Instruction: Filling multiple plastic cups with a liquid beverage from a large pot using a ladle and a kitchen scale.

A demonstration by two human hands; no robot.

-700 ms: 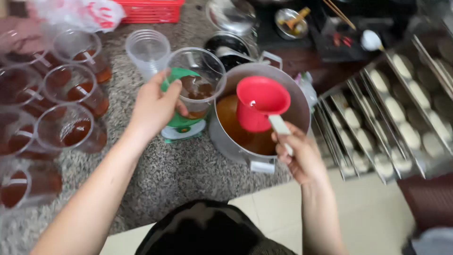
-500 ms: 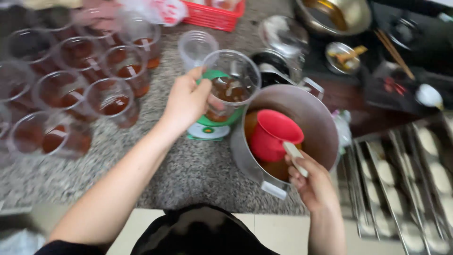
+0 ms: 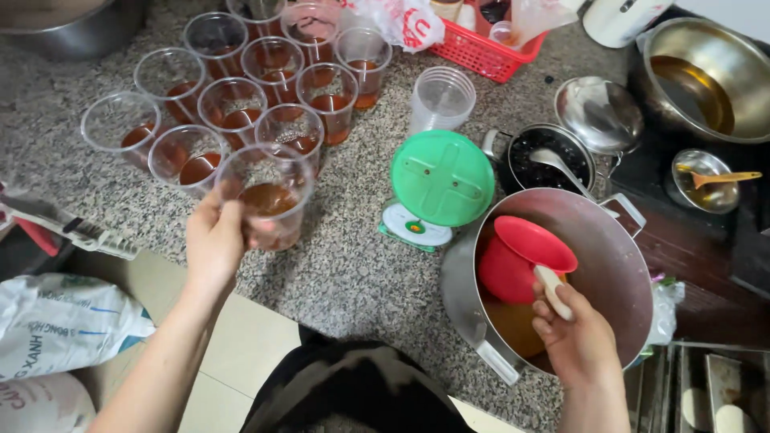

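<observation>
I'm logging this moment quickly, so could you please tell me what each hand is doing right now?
Left hand: closed around a clear plastic cup of brown liquid.
Right hand: closed on the handle of the red ladle in the metal pot.

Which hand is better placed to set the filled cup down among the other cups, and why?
Left. The left hand holds the filled cup right beside the other cups; the right hand grips the red ladle in the pot.

The left hand (image 3: pixel 215 240) grips a cup (image 3: pixel 267 196) of brown liquid above the surface (image 3: pixel 353 273). The right hand (image 3: pixel 579 341) holds a red ladle (image 3: pixel 517 261) inside the pot (image 3: pixel 622 273), beside a green scale (image 3: pixel 439 186).
</observation>
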